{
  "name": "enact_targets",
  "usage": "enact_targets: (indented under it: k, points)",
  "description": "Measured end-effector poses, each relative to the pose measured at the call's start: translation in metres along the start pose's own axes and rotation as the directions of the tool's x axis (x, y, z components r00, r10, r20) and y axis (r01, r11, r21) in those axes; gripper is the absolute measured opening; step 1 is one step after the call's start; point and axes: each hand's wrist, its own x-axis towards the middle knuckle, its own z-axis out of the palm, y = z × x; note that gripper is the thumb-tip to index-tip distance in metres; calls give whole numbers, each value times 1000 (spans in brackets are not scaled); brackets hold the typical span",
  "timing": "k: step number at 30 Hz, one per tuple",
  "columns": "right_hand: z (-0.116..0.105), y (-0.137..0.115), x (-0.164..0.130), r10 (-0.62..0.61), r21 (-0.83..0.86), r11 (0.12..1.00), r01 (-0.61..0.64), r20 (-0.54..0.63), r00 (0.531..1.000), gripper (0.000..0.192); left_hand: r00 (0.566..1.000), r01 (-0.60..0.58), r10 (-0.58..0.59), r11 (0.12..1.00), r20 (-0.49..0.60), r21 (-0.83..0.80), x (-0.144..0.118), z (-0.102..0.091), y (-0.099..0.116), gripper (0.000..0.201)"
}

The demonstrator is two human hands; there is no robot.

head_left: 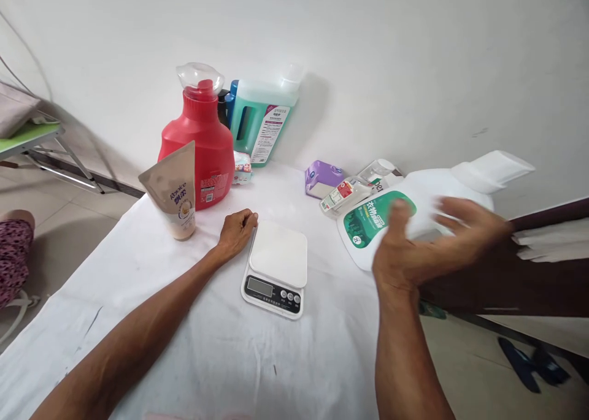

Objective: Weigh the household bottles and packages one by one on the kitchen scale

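Note:
My left hand [237, 231] rests on the white cloth with its fingers curled in, beside the upper left corner of a white kitchen scale [279, 254]. The scale's platform bears nothing, and its display looks blank. My right hand [426, 245], smeared by motion, has thumb and fingers spread in front of a large white laundry bottle [375, 221] with a green label. That hand covers part of the bottle; whether they touch I cannot tell. Left of my left hand, a beige Rejoice tube [177, 202] stands on its cap.
Behind the tube stands a big red jug [197, 138] with a clear cap. A green liquid bottle [262, 122] leans near the wall. A purple packet [323, 178] and a small clear bottle [346, 194] lie beside the white bottle. The table's left edge borders tiled floor.

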Motion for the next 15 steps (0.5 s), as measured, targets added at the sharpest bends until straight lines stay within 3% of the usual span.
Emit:
enact_targets:
  k: [1, 2, 5, 7, 9, 11, 15]
  points:
    - [16, -10, -5, -119, 70, 991, 111, 131, 984, 32, 1000, 2, -2, 1000, 2, 1, 0, 0, 0, 38]
    - [36, -20, -10, -204, 147, 975, 164, 315, 927, 27, 1000, 5, -5, 1000, 2, 4, 0, 0, 0, 38]
    - [107, -39, -24, -306, 227, 952, 205, 705, 640, 56, 1000, 1, -1, 1000, -2, 14, 0, 0, 0, 37]
    - [153, -47, -31, -290, 201, 950, 239, 852, 436, 79, 1000, -5, 5, 1000, -1, 7, 1, 0, 0, 36]
    - [191, -54, -36, -260, 182, 944, 275, 923, 283, 93, 1000, -3, 3, 1000, 4, -9, 1, 0, 0, 36]
    - [219, -60, -41, -236, 165, 936, 312, 949, 207, 101, 1000, 9, -8, 1000, 6, -17, 1, 1, -1, 36]
    - [251, -70, -46, -226, 164, 910, 380, 966, 125, 100, 1000, 13, -13, 1000, 9, 0, 2, 1, -2, 37]
